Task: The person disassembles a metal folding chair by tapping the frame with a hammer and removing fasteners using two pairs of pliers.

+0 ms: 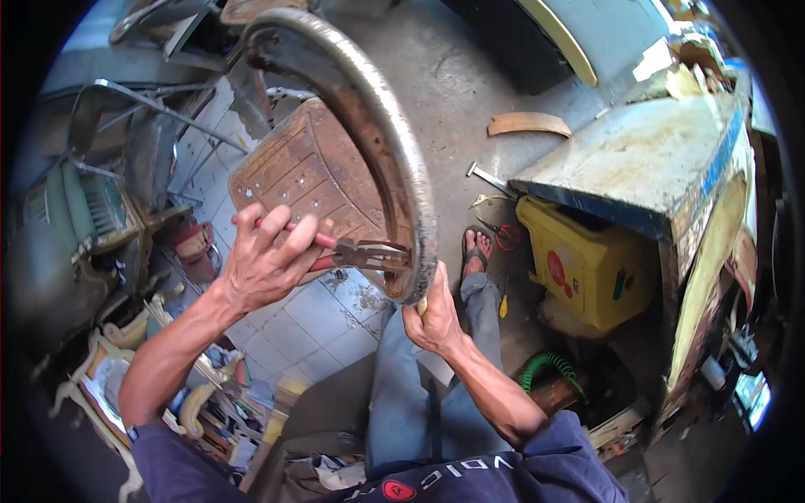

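In the head view, the left hand (272, 251), left of centre in the frame, is wrapped around the red handles of pliers (345, 252), whose jaws reach the rusty inner side of a curved metal frame (399, 126) near its lower end. The frame arcs from the upper left to the centre, above a rusty brown seat (293, 168). Below the frame's tip, the right hand (436, 318) is clenched on what seems a pale handle (422, 306), mostly hidden by the fingers
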`<state>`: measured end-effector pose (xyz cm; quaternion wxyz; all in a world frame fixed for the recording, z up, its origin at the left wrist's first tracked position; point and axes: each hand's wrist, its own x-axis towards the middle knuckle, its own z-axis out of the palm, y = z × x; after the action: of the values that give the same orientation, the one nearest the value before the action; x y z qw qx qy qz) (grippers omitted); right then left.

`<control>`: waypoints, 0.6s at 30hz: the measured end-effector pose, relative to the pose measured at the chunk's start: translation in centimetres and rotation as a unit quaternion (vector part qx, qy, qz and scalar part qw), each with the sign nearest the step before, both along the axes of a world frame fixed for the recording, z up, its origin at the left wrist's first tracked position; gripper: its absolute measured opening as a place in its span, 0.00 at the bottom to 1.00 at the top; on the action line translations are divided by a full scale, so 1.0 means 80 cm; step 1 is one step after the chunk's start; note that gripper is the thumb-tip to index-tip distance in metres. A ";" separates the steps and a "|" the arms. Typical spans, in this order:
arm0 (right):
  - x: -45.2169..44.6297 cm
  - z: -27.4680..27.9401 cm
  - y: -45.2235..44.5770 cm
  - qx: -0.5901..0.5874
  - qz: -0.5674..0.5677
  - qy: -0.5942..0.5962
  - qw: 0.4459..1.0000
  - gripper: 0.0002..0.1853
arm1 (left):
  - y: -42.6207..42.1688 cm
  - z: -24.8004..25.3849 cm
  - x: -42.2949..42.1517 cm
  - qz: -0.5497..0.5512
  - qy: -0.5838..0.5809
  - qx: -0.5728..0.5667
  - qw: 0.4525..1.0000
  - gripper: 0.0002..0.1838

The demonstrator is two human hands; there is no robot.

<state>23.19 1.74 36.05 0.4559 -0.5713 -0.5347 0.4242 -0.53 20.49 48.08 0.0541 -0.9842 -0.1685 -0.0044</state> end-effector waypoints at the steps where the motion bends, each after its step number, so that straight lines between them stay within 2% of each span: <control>1: 0.014 0.022 0.004 -0.043 0.037 0.018 0.998 0.52 | -0.002 -0.004 -0.003 0.010 0.013 0.035 0.999 0.20; 3: 0.042 0.075 0.011 -0.144 0.103 0.105 0.979 0.53 | 0.003 -0.002 -0.005 0.009 0.044 0.095 0.995 0.21; 4: 0.051 0.095 0.011 -0.150 0.084 0.117 0.978 0.53 | 0.007 0.002 -0.004 -0.012 0.051 0.087 0.995 0.21; 7: 0.073 0.133 0.005 -0.261 0.102 0.224 0.934 0.51 | 0.014 0.006 -0.001 -0.022 0.054 0.137 0.989 0.16; 8: 0.079 0.139 0.007 -0.264 0.096 0.236 0.930 0.51 | 0.014 0.007 -0.002 -0.030 0.062 0.153 0.986 0.16; 11: 0.095 0.153 0.020 -0.362 0.173 0.245 0.883 0.51 | 0.015 0.015 -0.001 -0.044 0.077 0.183 0.979 0.14; 13: 0.089 0.146 0.016 -0.333 0.156 0.260 0.893 0.51 | 0.018 0.022 -0.004 -0.059 0.091 0.191 0.976 0.11; 15: 0.087 0.142 0.019 -0.295 0.145 0.261 0.908 0.50 | 0.017 0.028 0.000 -0.068 0.094 0.205 0.972 0.14; 18: 0.094 0.145 0.031 -0.297 0.171 0.264 0.901 0.50 | 0.016 0.036 -0.007 -0.076 0.112 0.213 0.968 0.15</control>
<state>30.70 4.23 47.69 0.3100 -0.4466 -0.3334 0.7702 -1.06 21.78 50.95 0.2807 -0.9541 -0.0808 0.0659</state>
